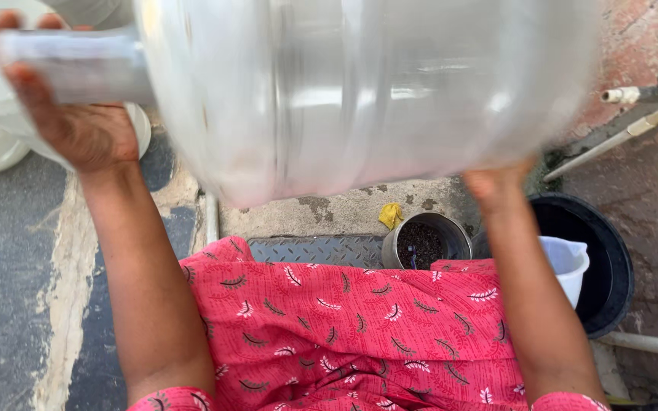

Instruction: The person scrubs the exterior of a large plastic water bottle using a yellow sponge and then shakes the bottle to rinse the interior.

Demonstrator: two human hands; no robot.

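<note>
Concrete yard floor (344, 209) below; big clear jug (359, 91) held sideways over the lap, long axis left-right. Left hand (70, 114) fingers wrapped round its neck, right hand (496, 183) under the base, fingers hidden.

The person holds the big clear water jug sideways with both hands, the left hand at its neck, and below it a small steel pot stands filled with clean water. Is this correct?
Not quite. The head view shows the steel pot holding dark, soil-like matter, not clean water. The rest is right: the clear water jug lies sideways, the left hand at its neck and the right hand under its base end.
</note>
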